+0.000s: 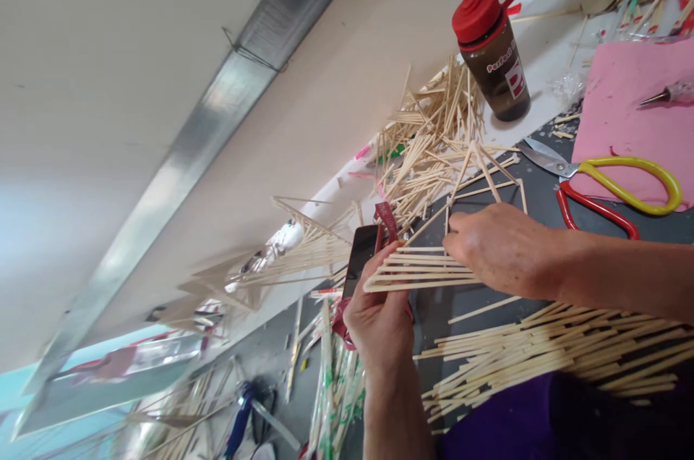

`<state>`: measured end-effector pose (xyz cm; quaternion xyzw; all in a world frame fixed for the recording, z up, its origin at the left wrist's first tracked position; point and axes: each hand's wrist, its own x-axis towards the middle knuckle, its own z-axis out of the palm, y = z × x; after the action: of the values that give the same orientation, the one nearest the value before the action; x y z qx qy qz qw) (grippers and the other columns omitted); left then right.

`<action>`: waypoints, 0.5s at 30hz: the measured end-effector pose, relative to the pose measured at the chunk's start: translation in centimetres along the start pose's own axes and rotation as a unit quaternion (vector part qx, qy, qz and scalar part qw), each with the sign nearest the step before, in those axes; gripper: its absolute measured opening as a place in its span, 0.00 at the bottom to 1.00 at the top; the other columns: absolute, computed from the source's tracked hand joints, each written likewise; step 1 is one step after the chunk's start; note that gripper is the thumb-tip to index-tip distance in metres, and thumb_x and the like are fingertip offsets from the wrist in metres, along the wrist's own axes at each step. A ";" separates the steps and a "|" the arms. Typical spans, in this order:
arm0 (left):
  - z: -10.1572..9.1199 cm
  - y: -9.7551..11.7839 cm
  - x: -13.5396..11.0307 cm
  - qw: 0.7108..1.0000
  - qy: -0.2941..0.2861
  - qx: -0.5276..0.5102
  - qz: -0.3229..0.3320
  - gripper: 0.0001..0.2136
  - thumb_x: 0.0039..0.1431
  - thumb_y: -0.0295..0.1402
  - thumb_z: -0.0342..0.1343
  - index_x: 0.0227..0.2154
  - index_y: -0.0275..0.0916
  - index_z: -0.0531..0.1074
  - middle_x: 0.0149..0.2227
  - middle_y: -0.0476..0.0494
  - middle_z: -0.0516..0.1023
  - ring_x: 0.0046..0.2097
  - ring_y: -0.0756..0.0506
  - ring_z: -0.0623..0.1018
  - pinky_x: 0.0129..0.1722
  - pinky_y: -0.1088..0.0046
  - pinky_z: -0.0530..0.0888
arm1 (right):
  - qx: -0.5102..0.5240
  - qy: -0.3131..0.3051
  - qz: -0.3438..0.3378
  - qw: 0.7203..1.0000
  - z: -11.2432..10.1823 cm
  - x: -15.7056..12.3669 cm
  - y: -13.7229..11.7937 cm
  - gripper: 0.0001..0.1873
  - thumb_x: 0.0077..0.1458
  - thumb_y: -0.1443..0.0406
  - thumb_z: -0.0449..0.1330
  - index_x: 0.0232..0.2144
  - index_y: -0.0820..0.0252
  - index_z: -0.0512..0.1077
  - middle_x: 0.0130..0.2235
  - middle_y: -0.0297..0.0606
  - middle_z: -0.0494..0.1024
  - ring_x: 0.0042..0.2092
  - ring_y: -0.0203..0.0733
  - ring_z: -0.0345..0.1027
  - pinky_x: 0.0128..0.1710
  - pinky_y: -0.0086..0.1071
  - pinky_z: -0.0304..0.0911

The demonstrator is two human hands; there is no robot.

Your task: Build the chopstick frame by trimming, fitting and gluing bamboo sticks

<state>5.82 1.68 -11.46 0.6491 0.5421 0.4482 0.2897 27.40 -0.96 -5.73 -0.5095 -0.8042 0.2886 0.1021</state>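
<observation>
My left hand (379, 308) is closed around one end of a fan of thin wooden sticks (420, 268), which lie side by side and point right. My right hand (499, 246) has its fingers curled at the other end of these sticks; its fingertips are partly hidden, touching a slim stick of a frame. Just beyond the right hand stands an open stick frame (488, 174) with pale blobs at its joints. A dark phone (361, 257) and a dark red strap (386, 220) lie close behind my left hand.
Loose sticks (542, 351) cover the near table; a stick heap (423, 149) lies by the wall. A red-capped bottle (493, 58), scissors (569, 167), and a pink sheet (612, 98) are at right. Glue sticks (330, 373) and a blue glue gun (241, 413) lie left.
</observation>
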 end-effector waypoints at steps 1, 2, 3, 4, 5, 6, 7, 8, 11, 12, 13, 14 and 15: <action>0.0 0.0 0.0 1.000 0.002 -0.005 -0.002 0.14 0.50 0.34 0.64 0.41 0.40 0.79 0.43 0.42 0.81 0.48 0.41 0.79 0.52 0.60 0.74 | 0.002 0.003 -0.001 1.000 0.0 0.0 0.0 0.15 0.55 0.75 0.51 0.37 0.67 0.77 0.38 0.48 0.77 0.34 0.40 0.71 0.23 0.31 0.47; 0.1 0.0 0.0 1.000 0.004 -0.012 -0.004 0.15 0.49 0.34 0.64 0.42 0.40 0.78 0.44 0.42 0.81 0.47 0.41 0.79 0.51 0.60 0.74 | 0.003 0.008 -0.001 1.000 0.0 -0.1 0.0 0.14 0.55 0.75 0.51 0.37 0.68 0.77 0.37 0.48 0.77 0.34 0.40 0.71 0.23 0.31 0.47; 0.1 -0.1 -0.1 1.000 0.007 -0.018 -0.006 0.15 0.49 0.34 0.65 0.42 0.40 0.78 0.44 0.42 0.81 0.47 0.41 0.79 0.51 0.61 0.74 | 0.003 0.012 -0.003 1.000 0.0 -0.1 0.0 0.14 0.55 0.75 0.51 0.36 0.68 0.77 0.37 0.48 0.77 0.34 0.40 0.71 0.23 0.32 0.47; 0.2 -0.1 -0.1 1.000 0.009 -0.023 -0.006 0.15 0.49 0.34 0.65 0.42 0.40 0.78 0.44 0.42 0.81 0.47 0.42 0.79 0.50 0.62 0.75 | 0.002 0.013 -0.003 1.000 0.0 -0.1 0.0 0.14 0.55 0.75 0.51 0.36 0.68 0.77 0.37 0.49 0.77 0.34 0.40 0.71 0.24 0.32 0.47; 0.2 -0.1 -0.1 1.000 0.010 -0.024 -0.005 0.15 0.49 0.33 0.65 0.42 0.40 0.78 0.43 0.42 0.81 0.47 0.42 0.79 0.50 0.62 0.75 | 0.002 0.011 -0.003 1.000 0.1 -0.1 0.0 0.14 0.55 0.75 0.51 0.37 0.68 0.77 0.37 0.49 0.77 0.34 0.40 0.71 0.24 0.32 0.48; 0.2 -0.2 -0.1 1.000 0.010 -0.022 -0.004 0.15 0.49 0.33 0.65 0.41 0.40 0.79 0.43 0.42 0.81 0.46 0.42 0.80 0.49 0.63 0.75 | 0.001 0.009 -0.002 1.000 0.1 -0.2 -0.1 0.14 0.55 0.75 0.51 0.37 0.68 0.77 0.37 0.49 0.77 0.34 0.40 0.71 0.24 0.31 0.48; 0.2 -0.2 -0.1 1.000 0.009 -0.019 -0.002 0.14 0.49 0.34 0.65 0.41 0.40 0.79 0.42 0.42 0.81 0.46 0.42 0.80 0.49 0.63 0.75 | 0.001 0.005 -0.002 1.000 0.1 -0.2 -0.1 0.14 0.55 0.75 0.51 0.37 0.68 0.77 0.38 0.49 0.77 0.34 0.40 0.71 0.24 0.31 0.49; 0.2 -0.2 -0.1 1.000 0.008 -0.016 -0.001 0.14 0.49 0.34 0.64 0.41 0.39 0.79 0.42 0.42 0.81 0.46 0.42 0.80 0.49 0.63 0.76 | 0.000 0.002 0.000 1.000 0.1 -0.1 -0.1 0.14 0.55 0.75 0.51 0.38 0.68 0.76 0.38 0.49 0.77 0.34 0.41 0.71 0.24 0.31 0.49; 0.1 -0.2 -0.1 1.000 0.004 -0.008 0.001 0.14 0.49 0.34 0.64 0.41 0.40 0.78 0.42 0.42 0.81 0.46 0.42 0.80 0.50 0.62 0.75 | -0.002 -0.003 0.006 1.000 0.1 -0.1 -0.1 0.14 0.56 0.74 0.51 0.38 0.67 0.76 0.39 0.49 0.77 0.34 0.41 0.71 0.24 0.31 0.50; 0.1 -0.2 -0.1 1.000 0.004 -0.006 0.002 0.14 0.49 0.34 0.64 0.41 0.40 0.78 0.43 0.42 0.81 0.46 0.42 0.80 0.50 0.62 0.75 | -0.002 -0.003 0.006 1.000 0.1 -0.1 -0.1 0.14 0.56 0.74 0.51 0.38 0.67 0.76 0.39 0.49 0.77 0.34 0.41 0.71 0.24 0.31 0.50; 0.1 -0.2 -0.1 1.000 0.004 -0.004 0.004 0.15 0.49 0.34 0.64 0.41 0.40 0.78 0.43 0.42 0.81 0.47 0.42 0.80 0.50 0.62 0.75 | 0.000 -0.003 0.007 1.000 0.2 -0.1 -0.1 0.14 0.56 0.74 0.51 0.39 0.67 0.76 0.39 0.48 0.77 0.34 0.41 0.71 0.24 0.31 0.50; 0.1 -0.1 -0.1 1.000 0.004 -0.002 0.005 0.15 0.49 0.34 0.64 0.41 0.40 0.78 0.43 0.42 0.81 0.47 0.42 0.80 0.50 0.61 0.75 | 0.000 -0.003 0.007 1.000 0.2 -0.2 0.0 0.14 0.57 0.74 0.51 0.39 0.67 0.76 0.39 0.48 0.77 0.34 0.41 0.71 0.24 0.31 0.50; 0.1 -0.1 -0.1 1.000 0.005 -0.001 0.006 0.15 0.49 0.34 0.64 0.41 0.40 0.78 0.43 0.42 0.81 0.47 0.41 0.80 0.50 0.61 0.75 | 0.000 -0.001 0.006 1.000 0.2 -0.2 -0.1 0.14 0.56 0.74 0.51 0.39 0.67 0.76 0.39 0.48 0.77 0.34 0.41 0.71 0.24 0.31 0.50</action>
<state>5.91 1.66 -11.61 0.6500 0.5388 0.4538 0.2851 27.35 -1.21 -5.83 -0.5141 -0.8013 0.2894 0.0995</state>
